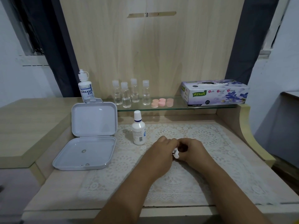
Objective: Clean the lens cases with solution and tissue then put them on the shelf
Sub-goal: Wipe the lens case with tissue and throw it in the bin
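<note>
Meeting: both hands come together over the lace mat (202, 159), knuckles up, forearms reaching in from the near edge of the desk
Left hand (161, 148): fingers curled inward, pinching a crumpled white tissue (176, 154) that shows between the two hands
Right hand (193, 149): fingers curled round something small and dark at the fingertips; what it is I cannot tell, as the fingers hide most of it
Lens cases (162, 102): pink round pieces in a cluster on the glass shelf (210, 107), between the four clear bottles (131, 93) and the tissue box (215, 92)
Solution (138, 128): white capped bottle upright on the mat's far left part, just beyond and left of the left hand
Tray (84, 152): grey hinged box lying open left of the mat, lid standing up against the shelf end, a few small bits on its floor
Dropper bottle (85, 86): stands behind the tray's lid, at the shelf's left end
Edges: a raised wooden side curves up at the right of the desk; a wooden ledge sits higher on the left beyond the tray
Room: bare mat lies right of and in front of the hands, up to the near edge
</note>
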{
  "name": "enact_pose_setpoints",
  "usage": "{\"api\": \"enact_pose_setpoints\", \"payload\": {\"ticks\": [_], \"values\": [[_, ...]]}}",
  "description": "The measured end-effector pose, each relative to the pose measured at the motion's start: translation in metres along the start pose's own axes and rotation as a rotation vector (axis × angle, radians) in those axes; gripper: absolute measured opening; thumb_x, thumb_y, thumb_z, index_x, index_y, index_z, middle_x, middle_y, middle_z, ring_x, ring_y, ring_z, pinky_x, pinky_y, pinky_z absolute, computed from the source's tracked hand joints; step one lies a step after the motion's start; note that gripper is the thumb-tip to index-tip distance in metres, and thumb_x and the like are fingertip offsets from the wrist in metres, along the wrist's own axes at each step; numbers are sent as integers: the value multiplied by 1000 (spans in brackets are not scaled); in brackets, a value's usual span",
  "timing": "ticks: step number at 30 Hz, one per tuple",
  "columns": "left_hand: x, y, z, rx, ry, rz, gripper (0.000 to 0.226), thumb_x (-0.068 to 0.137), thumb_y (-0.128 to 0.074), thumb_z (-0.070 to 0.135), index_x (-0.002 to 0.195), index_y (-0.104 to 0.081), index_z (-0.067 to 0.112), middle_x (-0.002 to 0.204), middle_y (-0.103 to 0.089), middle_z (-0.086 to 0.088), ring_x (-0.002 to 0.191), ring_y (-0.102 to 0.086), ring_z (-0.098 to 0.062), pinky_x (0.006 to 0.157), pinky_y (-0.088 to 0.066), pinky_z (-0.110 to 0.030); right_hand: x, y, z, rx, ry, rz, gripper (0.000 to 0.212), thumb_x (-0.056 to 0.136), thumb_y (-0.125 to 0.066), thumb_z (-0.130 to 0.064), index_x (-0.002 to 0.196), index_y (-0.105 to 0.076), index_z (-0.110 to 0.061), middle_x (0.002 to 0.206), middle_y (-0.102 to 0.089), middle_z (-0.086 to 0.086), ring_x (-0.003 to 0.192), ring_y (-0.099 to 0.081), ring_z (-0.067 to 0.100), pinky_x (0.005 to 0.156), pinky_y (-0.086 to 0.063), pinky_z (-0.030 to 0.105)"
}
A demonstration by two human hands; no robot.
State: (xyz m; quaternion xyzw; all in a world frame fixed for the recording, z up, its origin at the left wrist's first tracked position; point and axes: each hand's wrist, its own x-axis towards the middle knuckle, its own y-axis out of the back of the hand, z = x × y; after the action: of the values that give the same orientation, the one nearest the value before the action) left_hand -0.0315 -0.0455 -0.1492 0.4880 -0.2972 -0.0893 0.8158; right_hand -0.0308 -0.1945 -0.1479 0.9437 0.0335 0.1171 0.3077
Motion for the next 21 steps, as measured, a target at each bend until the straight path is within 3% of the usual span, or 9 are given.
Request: {"api": "enact_pose_setpoints", "payload": {"ticks": [4, 9, 12, 17, 21], "values": [[1, -2, 3, 24, 6, 2, 30, 89, -53, 8, 116, -48, 20, 98, -40, 4, 79, -47, -15, 65, -39, -25, 0, 0, 2, -16, -1, 12, 20, 71, -80, -14, 80, -68, -27, 77, -70, -2, 75, -65, 13, 64, -49, 16], [3, -1, 2, -74, 81, -3, 31, 89, -48, 3, 109, -44, 25, 101, -46, 3, 84, -48, -14, 68, -42, -25, -2, 0, -1, 6, 10, 9, 14, 72, -81, -21, 82, -71, -22, 73, -70, -1, 65, -62, 7, 59, -47, 16], [4, 0, -2, -250, 134, -4, 29, 88, -44, 2, 100, -41, 28, 102, -49, 2, 89, -50, -12, 75, -47, -28, -4, 1, -4, 26, 8, 3, 18, 75, -78, -17, 83, -69, -31, 72, -70, -5, 63, -61, 0, 57, -46, 12], [4, 4, -4, -545, 261, 355, 35, 87, -47, -4, 104, -47, 27, 102, -56, 8, 92, -53, 1, 77, -43, -11, -3, 2, -7, 18, -10, 23, 27, 78, -74, -16, 78, -63, -40, 72, -71, -7, 68, -66, 3, 62, -52, 17], [7, -3, -10, -366, 188, 336, 11, 87, -63, 14, 91, -61, 23, 91, -59, 6, 84, -49, -2, 71, -39, -11, -2, 1, -5, 15, -22, 21, 20, 78, -75, -17, 76, -65, -34, 71, -70, -4, 62, -63, 4, 57, -48, 16]]}}
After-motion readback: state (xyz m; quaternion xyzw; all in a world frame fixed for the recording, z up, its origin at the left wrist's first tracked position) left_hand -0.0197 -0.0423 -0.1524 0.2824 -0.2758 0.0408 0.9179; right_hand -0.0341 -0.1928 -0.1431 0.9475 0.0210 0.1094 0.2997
